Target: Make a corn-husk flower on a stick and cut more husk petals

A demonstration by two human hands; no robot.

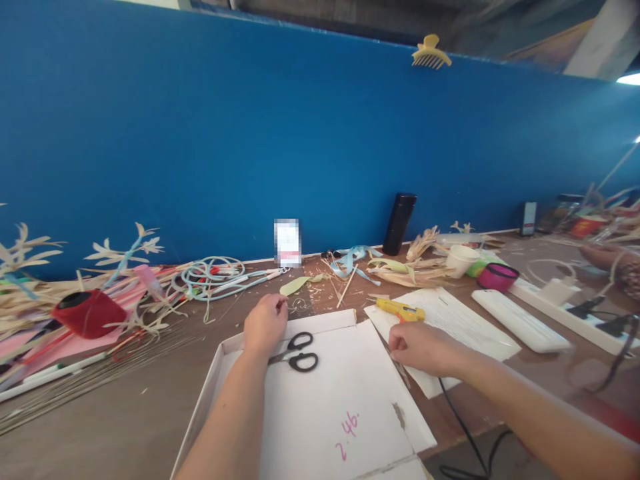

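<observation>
My left hand (pixel 267 323) is above the far left part of a white cardboard box lid (pixel 320 413), its fingers curled together. Anything between them is too small or hidden to make out. Black-handled scissors (pixel 303 360) lie in the lid just right of my left wrist, their blades partly behind it. My right hand (pixel 419 347) is at the lid's right edge with thumb and fingers closed; what they hold, if anything, does not show. Just beyond it is a yellow glue gun (pixel 400 309) over a paper sheet (pixel 465 333), its lower part hidden by my hand.
Dried husk strips, a red thread spool (pixel 90 313) and thin wires (pixel 100 393) lie left. Behind are a coiled pale-blue cord (pixel 213 277) and a black cylinder (pixel 400 223). A power strip (pixel 575 313) and another person's hand (pixel 603 257) are right. A cable (pixel 463 427) hangs nearby.
</observation>
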